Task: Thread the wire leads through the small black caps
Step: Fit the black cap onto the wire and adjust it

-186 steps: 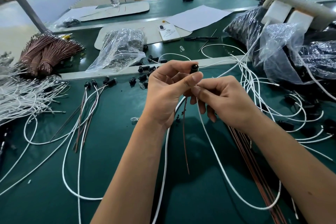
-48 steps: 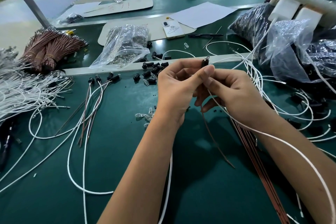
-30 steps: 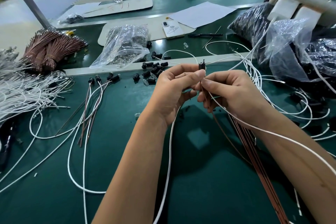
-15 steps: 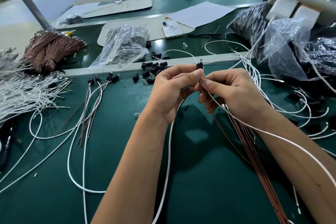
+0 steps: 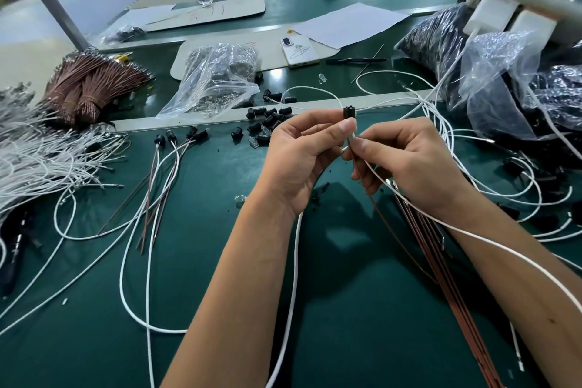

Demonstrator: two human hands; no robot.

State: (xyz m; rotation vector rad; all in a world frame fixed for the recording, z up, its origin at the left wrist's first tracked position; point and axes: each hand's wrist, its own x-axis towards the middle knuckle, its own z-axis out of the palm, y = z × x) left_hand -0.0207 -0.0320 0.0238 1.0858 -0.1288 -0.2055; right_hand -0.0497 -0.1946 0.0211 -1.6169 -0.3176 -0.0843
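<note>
A small black cap sticks up above my left thumb, pinched by my left hand. Just below it my right hand pinches a white wire lead and a thin brown lead that run up into the cap. The white lead trails over my right forearm toward the lower right. The brown lead hangs down between my hands. Loose black caps lie on the green mat just beyond my left hand.
Several finished leads with caps lie at left. White wires and brown wire bundles are heaped far left. Plastic bags of parts, a phone, a pen and black bagged parts crowd the back and right. Brown leads lie under my right arm.
The cap now shows a little higher above my left thumb, and my right fingers have closed in right below it on the leads. Both hands stay in the same place.
</note>
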